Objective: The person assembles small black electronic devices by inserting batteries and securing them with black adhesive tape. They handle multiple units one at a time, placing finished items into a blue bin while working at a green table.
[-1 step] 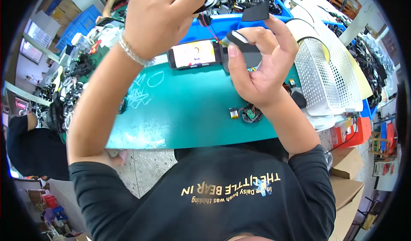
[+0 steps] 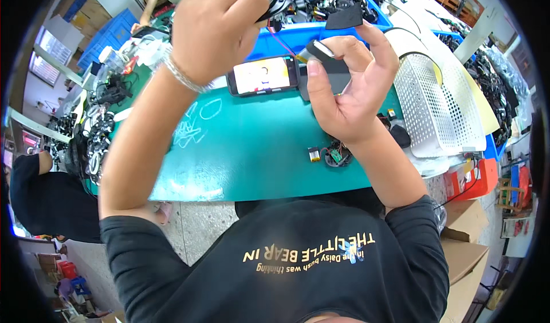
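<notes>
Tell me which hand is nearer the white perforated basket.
Right. The right hand is raised just left of the white perforated basket; the left hand is farther to its left, beyond the right hand.

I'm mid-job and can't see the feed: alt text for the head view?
The person's left hand grips a glossy dark part; the right hand pinches a small black-and-silver piece and touches a flat black piece. A lit phone sits between them on the green table, with a blue bin of dark parts beyond.
</notes>
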Demonstrator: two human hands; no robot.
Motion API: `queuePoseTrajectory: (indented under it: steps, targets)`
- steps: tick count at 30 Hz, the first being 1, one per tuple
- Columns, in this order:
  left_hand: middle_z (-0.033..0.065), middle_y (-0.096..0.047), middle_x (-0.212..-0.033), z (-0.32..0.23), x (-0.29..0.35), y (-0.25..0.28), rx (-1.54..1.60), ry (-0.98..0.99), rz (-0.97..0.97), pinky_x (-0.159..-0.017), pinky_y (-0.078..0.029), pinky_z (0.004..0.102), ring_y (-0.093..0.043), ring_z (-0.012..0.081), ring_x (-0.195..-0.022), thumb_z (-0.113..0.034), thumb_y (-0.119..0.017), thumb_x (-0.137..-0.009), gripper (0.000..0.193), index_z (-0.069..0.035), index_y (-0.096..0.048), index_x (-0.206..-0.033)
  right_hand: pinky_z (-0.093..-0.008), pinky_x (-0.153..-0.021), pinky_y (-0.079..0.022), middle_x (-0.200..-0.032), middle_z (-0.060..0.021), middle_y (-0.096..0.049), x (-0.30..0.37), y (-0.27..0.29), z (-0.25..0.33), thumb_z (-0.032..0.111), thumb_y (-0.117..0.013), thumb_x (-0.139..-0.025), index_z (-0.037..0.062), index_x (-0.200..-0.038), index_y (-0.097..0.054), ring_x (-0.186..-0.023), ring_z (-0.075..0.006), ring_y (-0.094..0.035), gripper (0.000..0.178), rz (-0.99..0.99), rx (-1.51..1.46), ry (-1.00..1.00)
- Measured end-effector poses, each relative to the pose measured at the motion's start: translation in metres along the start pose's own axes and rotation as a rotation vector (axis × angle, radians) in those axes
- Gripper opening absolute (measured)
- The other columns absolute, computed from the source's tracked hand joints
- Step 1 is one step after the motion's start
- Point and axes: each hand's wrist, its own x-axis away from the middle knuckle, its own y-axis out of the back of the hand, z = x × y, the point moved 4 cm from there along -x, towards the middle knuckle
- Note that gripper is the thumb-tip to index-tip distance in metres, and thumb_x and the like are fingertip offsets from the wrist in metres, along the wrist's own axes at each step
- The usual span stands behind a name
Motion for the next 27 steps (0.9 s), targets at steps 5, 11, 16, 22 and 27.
queuePoseTrajectory:
  steps: [5,11,16,22,27]
  targets:
    - [0.0107,-0.055,-0.075,-0.033,0.033,-0.012,0.236,0.446,-0.34,-0.057,-0.042,0.0353,-0.052,0.0271,-0.061,-0.004,-0.064,-0.071,0.023,-0.002,-0.05,-0.089,-0.0318,-0.085,-0.04,-0.089,-0.0136,-0.054,-0.004,-0.003,0.01,-0.007,-0.049,-0.08,-0.0048,-0.127,-0.021,-0.089,-0.0195,-0.054,0.054,0.039,-0.18,-0.176]
    - [0.0073,-0.053,-0.096,-0.09,0.038,-0.031,0.998,1.057,-0.639,-0.061,-0.045,0.0265,-0.052,0.0117,-0.076,0.001,-0.054,-0.085,0.03,-0.004,-0.041,-0.112,-0.0279,-0.072,-0.043,-0.093,-0.0138,-0.052,0.011,-0.001,0.01,-0.007,-0.049,-0.078,-0.0055,-0.127,-0.024,-0.077,-0.0155,-0.052,0.055,0.068,-0.228,-0.242]
    - [0.0098,-0.052,-0.102,-0.113,0.048,-0.034,1.842,1.535,-0.492,-0.067,-0.048,0.0307,-0.054,0.0146,-0.078,-0.004,-0.047,-0.088,0.042,-0.011,-0.034,-0.127,-0.0258,-0.061,-0.041,-0.089,-0.0099,-0.05,0.025,0.003,0.009,-0.007,-0.051,-0.077,-0.0058,-0.126,-0.027,-0.064,-0.0127,-0.049,0.055,0.097,-0.278,-0.432]
    - [0.0139,-0.054,-0.105,-0.124,0.073,-0.033,2.144,1.448,-0.074,-0.068,-0.051,0.035,-0.062,0.0246,-0.078,-0.016,-0.051,-0.088,0.045,-0.013,-0.03,-0.128,-0.0242,-0.06,-0.039,-0.084,-0.007,-0.05,0.042,0.005,0.004,-0.003,-0.053,-0.079,-0.004,-0.129,-0.027,-0.068,-0.0105,-0.047,0.057,0.281,-0.246,-0.43]
    - [0.0187,-0.058,-0.102,-0.145,0.093,-0.028,2.316,1.428,0.298,-0.063,-0.052,0.0331,-0.065,0.0262,-0.073,-0.022,-0.052,-0.09,0.039,-0.013,-0.03,-0.121,-0.0193,-0.059,-0.036,-0.082,-0.0043,-0.052,0.049,0.004,0.009,-0.006,-0.05,-0.079,-0.0014,-0.134,-0.02,-0.071,-0.0078,-0.045,0.063,0.478,-0.288,-0.605]
